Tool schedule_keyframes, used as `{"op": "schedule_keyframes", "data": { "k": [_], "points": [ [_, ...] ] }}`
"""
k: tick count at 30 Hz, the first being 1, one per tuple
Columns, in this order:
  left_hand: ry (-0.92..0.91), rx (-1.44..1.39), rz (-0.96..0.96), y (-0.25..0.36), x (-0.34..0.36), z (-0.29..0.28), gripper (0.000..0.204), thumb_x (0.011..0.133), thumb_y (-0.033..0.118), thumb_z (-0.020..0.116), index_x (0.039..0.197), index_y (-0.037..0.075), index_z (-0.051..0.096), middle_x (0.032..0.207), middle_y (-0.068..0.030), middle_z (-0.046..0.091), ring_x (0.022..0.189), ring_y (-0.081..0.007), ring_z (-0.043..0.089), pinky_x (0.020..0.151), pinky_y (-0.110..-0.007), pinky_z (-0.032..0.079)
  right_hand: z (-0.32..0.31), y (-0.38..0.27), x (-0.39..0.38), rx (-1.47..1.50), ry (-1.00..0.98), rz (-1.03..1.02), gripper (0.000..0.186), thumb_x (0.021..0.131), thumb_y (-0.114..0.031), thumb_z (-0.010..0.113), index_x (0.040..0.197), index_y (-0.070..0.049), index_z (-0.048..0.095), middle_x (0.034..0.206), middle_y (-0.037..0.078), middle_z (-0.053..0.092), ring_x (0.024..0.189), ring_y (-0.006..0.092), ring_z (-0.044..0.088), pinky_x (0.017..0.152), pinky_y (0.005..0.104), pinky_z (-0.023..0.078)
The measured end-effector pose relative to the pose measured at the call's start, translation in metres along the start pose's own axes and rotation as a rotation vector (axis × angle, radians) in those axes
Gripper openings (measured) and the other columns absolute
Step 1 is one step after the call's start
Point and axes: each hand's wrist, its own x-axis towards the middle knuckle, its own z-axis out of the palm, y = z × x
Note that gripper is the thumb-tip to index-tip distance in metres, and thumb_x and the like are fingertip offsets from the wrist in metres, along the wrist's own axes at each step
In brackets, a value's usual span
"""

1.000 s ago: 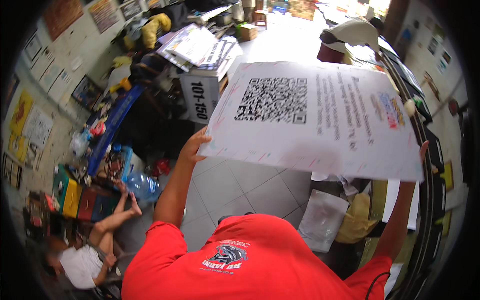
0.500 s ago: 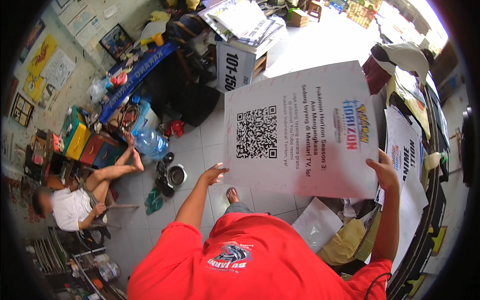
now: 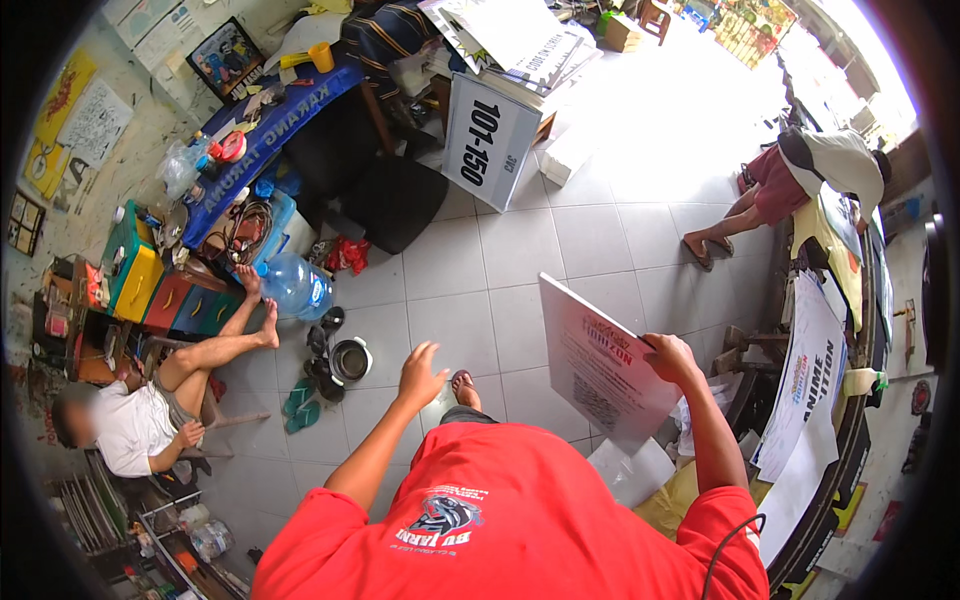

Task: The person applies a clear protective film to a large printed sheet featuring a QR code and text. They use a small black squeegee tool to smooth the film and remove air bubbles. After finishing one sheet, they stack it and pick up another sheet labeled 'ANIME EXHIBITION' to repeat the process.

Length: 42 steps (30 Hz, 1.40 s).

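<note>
My right hand [image 3: 672, 360] grips the top edge of a white printed board [image 3: 598, 365] with a square code and coloured lettering. The board hangs tilted and nearly edge-on in front of me, its printed face partly turned toward me. To the left, my left hand [image 3: 422, 374] is apart from the board, raised over the tiled floor with its fingers spread and nothing in it. Below the board lies a clear plastic-wrapped sheet [image 3: 632, 470], beside yellowish cloth or wrapping [image 3: 668, 508].
At left a person [image 3: 140, 425] sits near coloured drawers [image 3: 150, 295]. Another person [image 3: 800, 180] bends over the long worktable at right, where printed sheets [image 3: 800, 385] lie. A water jug [image 3: 296, 287], a pot [image 3: 350, 360], green sandals [image 3: 300, 405] and a numbered board [image 3: 490, 140] stand around.
My left hand has let go of the board and moved slightly left. With my right hand still on it, the board has swung from facing me to hanging steeply, lower at the right.
</note>
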Motion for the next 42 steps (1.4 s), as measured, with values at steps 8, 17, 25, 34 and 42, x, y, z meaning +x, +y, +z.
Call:
{"op": "schedule_keyframes", "data": {
  "k": [8,17,25,34,42],
  "points": [
    [-0.058,0.270,0.793,0.192,0.172,0.001,0.080,0.072,0.023,0.075,0.139,0.006,0.035,0.141,-0.0162,0.038,0.132,-0.0324,0.035,0.108,-0.051,0.028,-0.072,-0.033,0.054,-0.121,-0.050,-0.058,0.027,0.080,-0.017,0.063,0.107,-0.015,0.066,0.088,0.013,0.068,0.085,0.0344,0.063,0.074,0.0443,0.050],
    [-0.302,0.214,0.743,0.218,0.312,0.047,0.006,0.074,0.008,0.061,0.080,0.008,0.059,0.077,-0.0079,0.065,0.076,-0.0298,0.066,0.065,-0.042,0.052,-0.100,0.001,0.160,-0.051,0.006,-0.297,0.029,0.082,-0.016,0.062,0.110,-0.014,0.063,0.085,0.011,0.067,0.085,0.0322,0.062,0.076,0.0430,0.049],
    [-0.288,0.336,0.526,0.205,0.430,0.043,0.007,0.076,0.010,0.059,0.082,0.010,0.061,0.077,-0.0096,0.065,0.074,-0.0309,0.065,0.062,-0.044,0.052,-0.180,0.059,0.261,0.500,0.584,-0.128,0.045,0.073,-0.018,0.077,0.113,-0.007,0.060,0.090,0.010,0.063,0.077,0.0245,0.059,0.069,0.0344,0.049],
    [-0.122,0.327,0.262,0.183,0.539,0.069,0.009,0.081,0.012,0.058,0.090,0.009,0.059,0.083,-0.0134,0.066,0.074,-0.0360,0.065,0.063,-0.047,0.053,-0.110,0.087,0.284,0.617,0.351,0.066,0.028,0.077,-0.009,0.072,0.103,-0.003,0.064,0.081,0.012,0.065,0.063,0.0227,0.060,0.060,0.0331,0.049],
    [-0.144,0.209,0.014,0.159,0.663,0.096,0.011,0.088,0.014,0.056,0.094,0.005,0.053,0.088,-0.0178,0.066,0.082,-0.0396,0.064,0.071,-0.050,0.052,-0.057,0.063,0.282,0.628,0.144,0.372,0.024,0.077,-0.012,0.071,0.097,-0.001,0.062,0.069,0.014,0.061,0.058,0.0204,0.057,0.056,0.0334,0.045]
  ]
}}
